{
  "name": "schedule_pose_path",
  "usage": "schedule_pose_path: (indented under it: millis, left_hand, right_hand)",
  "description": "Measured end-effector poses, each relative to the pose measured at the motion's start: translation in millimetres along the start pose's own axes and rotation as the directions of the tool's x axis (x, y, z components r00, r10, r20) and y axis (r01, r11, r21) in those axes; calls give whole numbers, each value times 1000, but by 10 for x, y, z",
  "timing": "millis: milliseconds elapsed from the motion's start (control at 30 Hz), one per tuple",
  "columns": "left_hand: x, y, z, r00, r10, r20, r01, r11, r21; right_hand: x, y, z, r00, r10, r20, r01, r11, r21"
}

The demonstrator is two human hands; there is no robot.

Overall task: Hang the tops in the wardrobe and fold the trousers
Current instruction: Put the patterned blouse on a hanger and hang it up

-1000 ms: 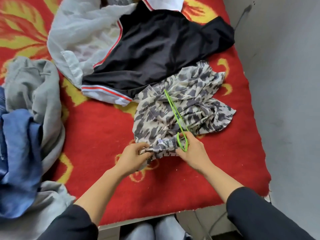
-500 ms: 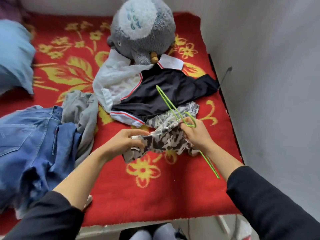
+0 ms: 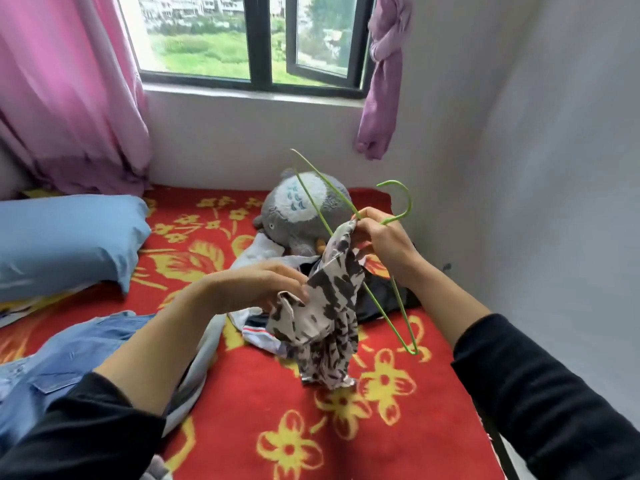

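Single view: head-worn wide-angle, standing at the near edge of the bed (image 3: 346, 438), facing forward and slightly down along it to the window (image 3: 256, 39) wall. Black sleeves enter at both bottom corners and the forearms run up to mid-frame. Left hand (image 3: 256, 289) gripping the top (image 3: 329, 306) and right hand (image 3: 384, 237) pinching the hanger (image 3: 410, 202) sit centre, close to the lens, raised above the bed. Window cropped by the top edge. Side wall (image 3: 554, 168) close on the right; pillow (image 3: 62, 237) and curtain (image 3: 69, 98) at left. Straight lines bow near the frame edges.
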State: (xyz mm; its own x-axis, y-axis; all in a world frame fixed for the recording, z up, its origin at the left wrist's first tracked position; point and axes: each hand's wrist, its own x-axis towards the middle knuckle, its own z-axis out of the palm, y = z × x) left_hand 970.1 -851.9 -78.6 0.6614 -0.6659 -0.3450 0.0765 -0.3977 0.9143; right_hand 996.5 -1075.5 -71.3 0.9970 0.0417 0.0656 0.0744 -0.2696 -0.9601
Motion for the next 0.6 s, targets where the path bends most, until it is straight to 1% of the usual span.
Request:
schedule_pose_path:
  millis: [33, 67, 100, 133, 200, 233, 267, 333, 433, 533, 600]
  left_hand:
    - [-21, 4, -7, 999, -28, 29, 27, 999, 17]
    - [-31, -1, -20, 998, -61, 20, 60, 997, 44]
    - [-21, -14, -37, 995, -95, -29, 97, 993, 68]
    - [-4, -26, -45, 985, -124, -119, 134, 988, 79]
    - [65, -102, -70, 928, -148, -342, 191, 977, 95]
    - [104, -155, -63, 897, -147, -418, 209, 972, 108]
    - [135, -201, -44, 882, -135, -451, 208, 971, 117]
    - [217, -268, 30, 886, -90, -454, 156, 982, 110]
    - [317, -244, 211, 887, -2, -462, 71, 989, 131]
    - [425, -242, 420, 932, 30, -361, -1, 997, 81]
    - [514, -307, 515, 936, 80, -343, -61, 996, 65]
  right_hand:
    - [4, -64, 6, 1000, -13, -9, 13, 1000, 25]
    - [7, -106, 11, 999, -28, -24, 29, 999, 38]
    - [9, -131, 14, 998, -43, -36, 45, 998, 36]
    - [0, -153, 18, 998, -46, -47, 47, 999, 26]
    - [-9, -157, 25, 998, -36, -54, 38, 999, 32]
    - [-22, -160, 33, 998, -26, -52, 28, 999, 39]
    - [-37, -161, 42, 999, -14, -53, 16, 999, 37]
    - [-52, -148, 62, 999, 13, -37, -11, 999, 53]
    - [-63, -138, 74, 997, 69, 28, -72, 991, 113]
    - [-78, -158, 58, 997, 48, 54, -51, 996, 67]
    - [-110, -181, 41, 998, 24, 53, -26, 999, 40]
